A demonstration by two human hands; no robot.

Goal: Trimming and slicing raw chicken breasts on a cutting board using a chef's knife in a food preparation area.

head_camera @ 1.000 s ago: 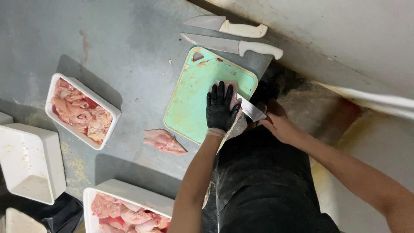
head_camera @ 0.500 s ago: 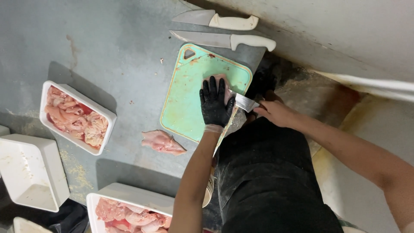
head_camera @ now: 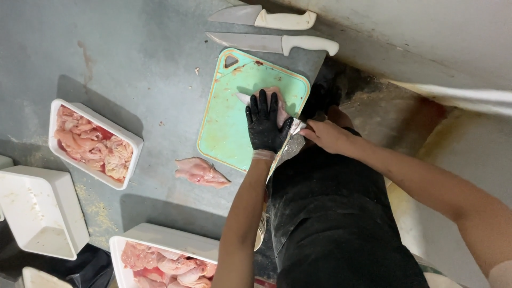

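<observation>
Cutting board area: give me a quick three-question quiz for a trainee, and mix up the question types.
1. True or false: the gloved left hand presses flat on the meat piece on the green cutting board.
2. How many white-handled knives lie on the table beyond the board?
3. The bare right hand holds: A) a knife; B) a tray; C) nothing.

Key: 1 true; 2 two; 3 A.

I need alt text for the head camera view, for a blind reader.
A black-gloved left hand presses raw chicken onto a green cutting board while the bare right hand slices it with a knife. Trays of chicken and two spare knives lie nearby.
</observation>
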